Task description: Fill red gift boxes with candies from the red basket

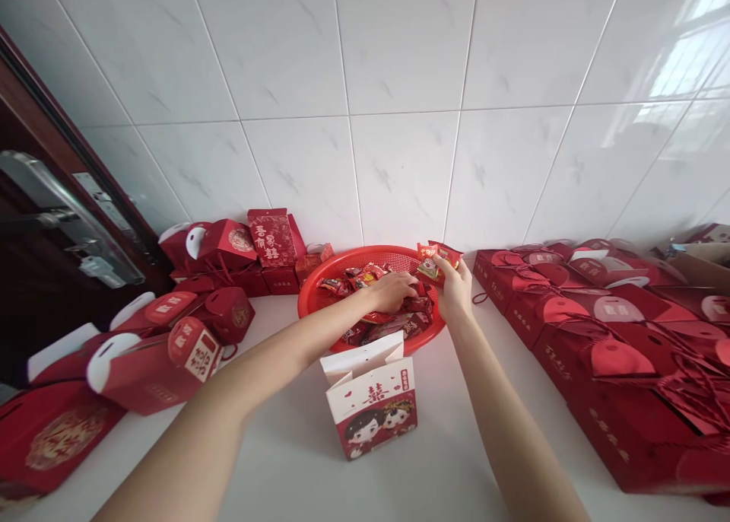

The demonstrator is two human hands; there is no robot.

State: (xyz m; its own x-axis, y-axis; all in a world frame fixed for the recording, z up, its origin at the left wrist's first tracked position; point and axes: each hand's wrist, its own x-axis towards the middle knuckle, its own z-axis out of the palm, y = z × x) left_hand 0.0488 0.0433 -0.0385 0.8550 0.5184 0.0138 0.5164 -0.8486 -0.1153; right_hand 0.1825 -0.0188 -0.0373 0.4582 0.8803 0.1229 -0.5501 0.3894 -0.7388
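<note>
Right hand (pixel 455 286) over the right rim of the red basket (pixel 393 257); its fingers pinch a few small packets (pixel 429 269) against the thumb, raised above the rim; left hand (pixel 395 291) inside the basket, fingers curled down onto the heap of wrapped packets (pixel 399 326), whether they pinch one I cannot tell; basket stands on the white table (pixel 285 461), near the tiled wall (pixel 399 164); paper gift box (pixel 373 412) upright just in front of the basket, top open, two cartoon figures on its face; red boxes (pixel 165 370) grouped at left, tied red cartons (pixel 570 339) in rows at right.
</note>
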